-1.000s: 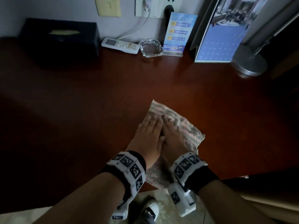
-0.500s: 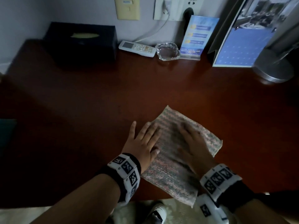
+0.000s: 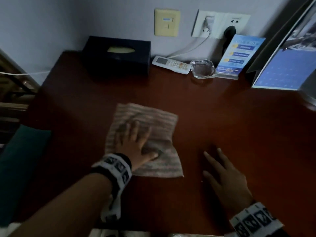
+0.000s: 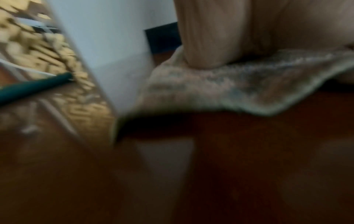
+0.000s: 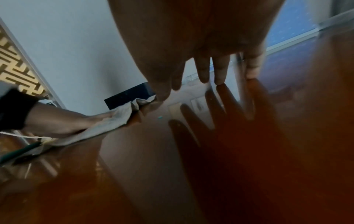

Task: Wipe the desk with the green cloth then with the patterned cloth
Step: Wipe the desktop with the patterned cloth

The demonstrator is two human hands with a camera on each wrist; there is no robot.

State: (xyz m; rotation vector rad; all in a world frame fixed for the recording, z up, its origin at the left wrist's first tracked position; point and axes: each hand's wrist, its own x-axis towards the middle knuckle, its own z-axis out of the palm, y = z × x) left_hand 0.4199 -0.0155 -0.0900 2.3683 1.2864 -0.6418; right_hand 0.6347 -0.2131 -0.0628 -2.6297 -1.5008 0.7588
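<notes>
A: Where do you have things on the dark red-brown polished wooden desk (image 3: 222,117)?

B: Your striped, patterned pinkish-grey cloth (image 3: 153,117) lies spread flat near its middle. A dark rectangular tissue box (image 3: 118,59) stands at the back by the wall.

A: And your hands?

B: Your left hand (image 3: 135,142) presses flat on the cloth, fingers straight and spread, gripping nothing. Your right hand (image 3: 224,175) lies apart from the cloth on bare wood, fingers (image 5: 220,71) straight, holding nothing.
</notes>
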